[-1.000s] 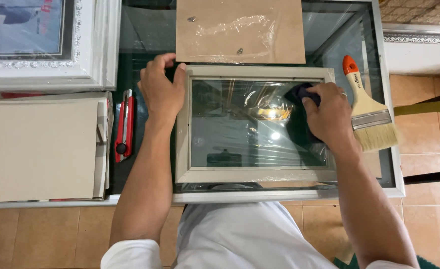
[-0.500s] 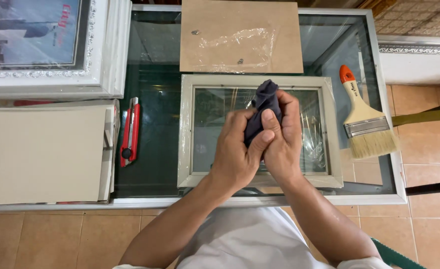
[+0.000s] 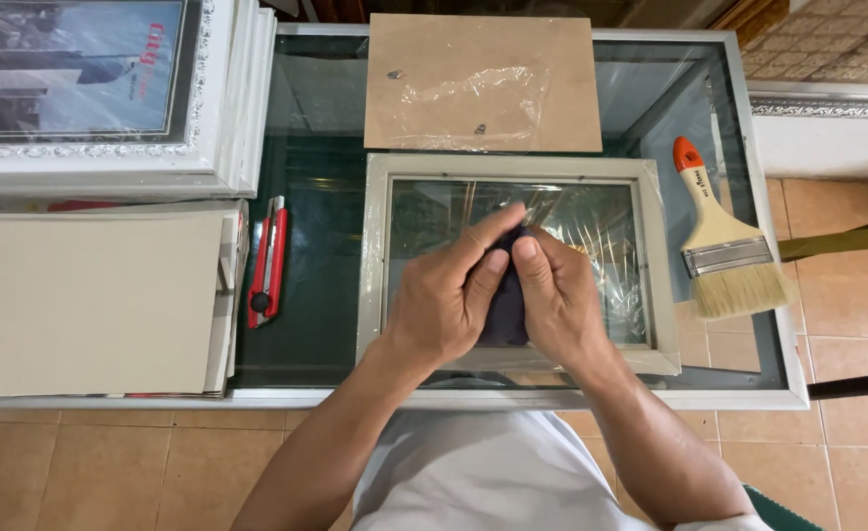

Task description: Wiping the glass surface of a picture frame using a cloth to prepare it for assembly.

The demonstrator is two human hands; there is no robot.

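Pinching a small dark cloth [image 3: 505, 300] between them, the left hand [image 3: 444, 305] and the right hand [image 3: 557, 305] meet over the glass of a pale picture frame [image 3: 375, 256], fingers closed together on the fabric so that only a dark strip shows between the thumbs. I judge the cloth to be soft, light and limp — it bunches wherever it is squeezed, so any fold serves as a hold. Directly under the grip the frame lies flat on a glass-topped table [image 3: 326, 128]; its pane looks rigid, slick and breakable, best taken by the wooden rails at either side of the hands rather than by the glass. Beyond the fingertips rests a brown backing board [image 3: 552, 59] with a crumpled clear plastic sheet [image 3: 463, 98] on it. Off to the right of the grip lies a paintbrush [image 3: 724, 246] with an orange-tipped handle; off to the left, a red utility knife [image 3: 267, 261], then a stack of grey boards [image 3: 85, 300]. No true container shows — the frame's recess holds only its pane.
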